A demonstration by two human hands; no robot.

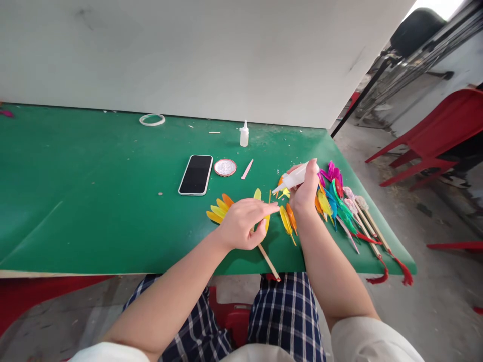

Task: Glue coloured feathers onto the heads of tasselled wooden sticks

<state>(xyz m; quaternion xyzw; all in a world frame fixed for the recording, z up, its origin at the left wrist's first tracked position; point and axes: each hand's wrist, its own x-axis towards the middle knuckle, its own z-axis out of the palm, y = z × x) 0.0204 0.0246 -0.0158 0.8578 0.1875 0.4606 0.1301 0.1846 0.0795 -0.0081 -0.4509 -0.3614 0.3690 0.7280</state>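
Note:
My left hand [243,224] is closed around a narrow yellow feather [267,222], whose quill points up past the index finger. Gripped in my right hand [305,193] is a white glue bottle [296,177], tilted so its nozzle comes close to that quill. Under and beside my left hand, yellow and orange feathers [219,211] fan out at the end of a wooden stick [268,262]; my hand hides part of them. Between my hands lie a loose yellow feather [286,221] and an orange feather [292,217].
A phone [195,174], a round red-rimmed lid [225,167], a pink stick [247,169], a second small bottle [244,136] and a tape roll [152,119] lie farther back. Coloured feathers [334,201] and tasselled sticks [372,221] occupy the right. A white panel [188,55] borders the green table [94,201].

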